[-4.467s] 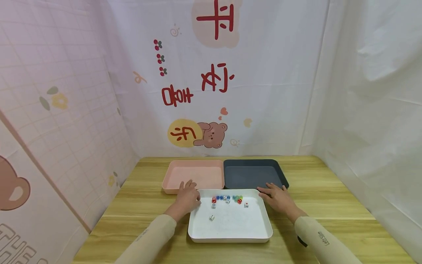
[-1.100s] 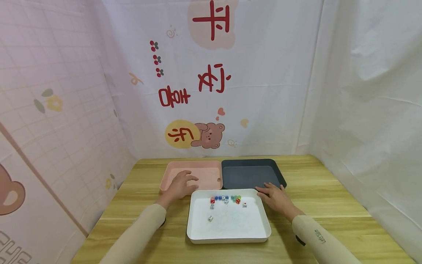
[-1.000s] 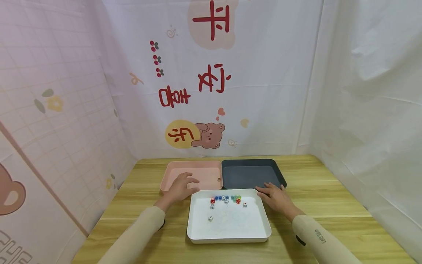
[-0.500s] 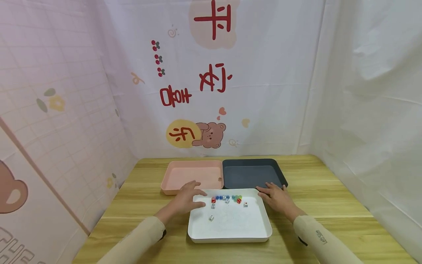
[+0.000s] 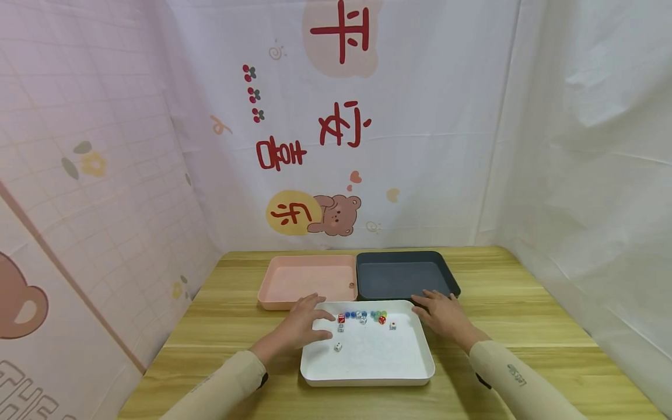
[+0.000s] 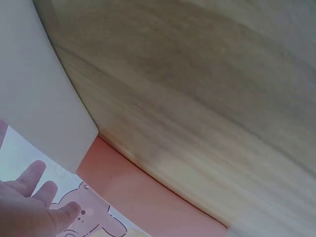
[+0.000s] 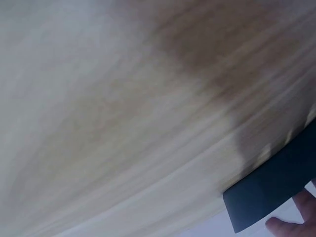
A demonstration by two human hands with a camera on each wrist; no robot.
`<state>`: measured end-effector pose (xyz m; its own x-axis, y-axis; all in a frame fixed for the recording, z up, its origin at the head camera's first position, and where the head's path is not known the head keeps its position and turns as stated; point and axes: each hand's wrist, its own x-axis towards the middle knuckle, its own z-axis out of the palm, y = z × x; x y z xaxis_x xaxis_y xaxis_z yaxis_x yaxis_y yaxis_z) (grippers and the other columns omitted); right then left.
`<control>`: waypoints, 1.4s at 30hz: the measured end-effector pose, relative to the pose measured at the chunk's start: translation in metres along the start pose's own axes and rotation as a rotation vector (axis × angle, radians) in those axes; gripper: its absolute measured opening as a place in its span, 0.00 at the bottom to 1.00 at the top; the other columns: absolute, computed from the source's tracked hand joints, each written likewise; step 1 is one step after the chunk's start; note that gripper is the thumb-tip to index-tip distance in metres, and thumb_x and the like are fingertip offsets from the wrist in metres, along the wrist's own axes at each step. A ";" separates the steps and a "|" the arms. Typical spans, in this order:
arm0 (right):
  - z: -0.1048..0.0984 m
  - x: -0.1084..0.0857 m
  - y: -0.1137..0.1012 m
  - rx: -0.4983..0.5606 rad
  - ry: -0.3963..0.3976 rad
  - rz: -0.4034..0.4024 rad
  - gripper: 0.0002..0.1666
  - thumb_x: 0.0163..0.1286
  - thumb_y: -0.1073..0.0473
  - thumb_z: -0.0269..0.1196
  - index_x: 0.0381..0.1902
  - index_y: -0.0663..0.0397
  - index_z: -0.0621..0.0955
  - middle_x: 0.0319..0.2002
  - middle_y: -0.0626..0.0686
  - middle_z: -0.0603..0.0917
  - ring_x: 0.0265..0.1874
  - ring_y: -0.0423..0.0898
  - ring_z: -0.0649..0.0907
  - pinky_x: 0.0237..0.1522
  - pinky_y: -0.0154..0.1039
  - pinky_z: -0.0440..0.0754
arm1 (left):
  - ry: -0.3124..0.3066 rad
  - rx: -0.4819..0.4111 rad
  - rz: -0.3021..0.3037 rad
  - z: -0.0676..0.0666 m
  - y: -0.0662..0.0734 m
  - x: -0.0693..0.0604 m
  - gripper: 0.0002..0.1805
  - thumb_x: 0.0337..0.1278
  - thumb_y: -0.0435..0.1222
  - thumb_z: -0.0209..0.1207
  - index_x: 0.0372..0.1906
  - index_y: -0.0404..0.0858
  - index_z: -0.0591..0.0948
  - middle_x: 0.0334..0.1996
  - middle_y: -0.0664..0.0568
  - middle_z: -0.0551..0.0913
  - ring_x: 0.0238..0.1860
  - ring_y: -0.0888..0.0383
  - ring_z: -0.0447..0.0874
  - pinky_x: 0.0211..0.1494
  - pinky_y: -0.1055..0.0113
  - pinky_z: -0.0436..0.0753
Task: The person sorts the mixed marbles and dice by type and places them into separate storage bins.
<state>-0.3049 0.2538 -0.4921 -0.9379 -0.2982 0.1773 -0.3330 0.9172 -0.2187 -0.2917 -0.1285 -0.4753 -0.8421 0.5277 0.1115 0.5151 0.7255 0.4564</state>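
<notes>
Over the left rim of the white tray (image 5: 367,361), my left hand (image 5: 296,326) hovers with fingers spread and nothing between them. Closest to its fingertips are a red die (image 5: 341,318) and a greyish die (image 5: 340,328); a white die (image 5: 338,347) lies nearer me. Along the tray's far side sit blue balls (image 5: 350,315), green balls (image 5: 379,314), another red die (image 5: 382,320) and more pale dice. My right hand (image 5: 446,315) rests by the tray's far right corner, fingers extended at the dark tray's front rim. In the left wrist view, the left hand's (image 6: 34,202) fingers are apart.
Behind the white tray stand a pink tray (image 5: 310,304) and a dark blue-grey tray (image 5: 406,256), side by side. One small brownish thing (image 5: 352,286) lies in the pink tray's right end. Printed cloth (image 5: 430,146) hangs around the wooden table (image 5: 525,326).
My left hand went from the white tray to above the pink one, then came back over the white tray's left side. The small brownish thing now lies in the pink tray. My right hand stayed put.
</notes>
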 end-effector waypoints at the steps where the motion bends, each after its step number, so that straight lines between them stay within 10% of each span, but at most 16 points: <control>1: -0.001 0.000 0.000 0.018 0.007 -0.004 0.26 0.76 0.47 0.57 0.65 0.52 0.78 0.64 0.65 0.75 0.65 0.69 0.70 0.61 0.76 0.57 | 0.002 0.001 0.000 0.000 0.000 0.000 0.19 0.56 0.48 0.70 0.51 0.46 0.87 0.72 0.43 0.65 0.76 0.40 0.49 0.74 0.39 0.49; 13: 0.001 -0.004 -0.002 0.070 0.039 -0.036 0.23 0.74 0.50 0.60 0.62 0.54 0.81 0.59 0.61 0.80 0.61 0.66 0.76 0.60 0.75 0.60 | -0.010 0.004 0.003 0.004 0.000 -0.002 0.19 0.57 0.48 0.69 0.51 0.46 0.87 0.71 0.42 0.66 0.76 0.40 0.50 0.73 0.38 0.49; 24: 0.006 -0.002 -0.008 -0.052 -0.111 0.080 0.36 0.81 0.40 0.40 0.76 0.55 0.62 0.74 0.73 0.53 0.73 0.72 0.51 0.64 0.77 0.42 | -0.016 0.033 0.014 0.009 0.005 -0.004 0.17 0.55 0.48 0.70 0.49 0.49 0.88 0.70 0.44 0.67 0.75 0.41 0.51 0.73 0.38 0.49; 42: 0.007 0.002 -0.002 -0.049 -0.131 0.032 0.39 0.79 0.36 0.42 0.76 0.53 0.62 0.74 0.72 0.55 0.71 0.73 0.56 0.64 0.77 0.46 | -0.047 0.052 0.008 0.006 0.013 0.003 0.17 0.55 0.48 0.70 0.49 0.49 0.88 0.71 0.44 0.67 0.76 0.41 0.50 0.74 0.39 0.46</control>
<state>-0.3069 0.2491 -0.4977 -0.9539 -0.2971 0.0436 -0.3001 0.9379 -0.1741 -0.2864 -0.1152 -0.4750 -0.8300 0.5530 0.0729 0.5305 0.7424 0.4091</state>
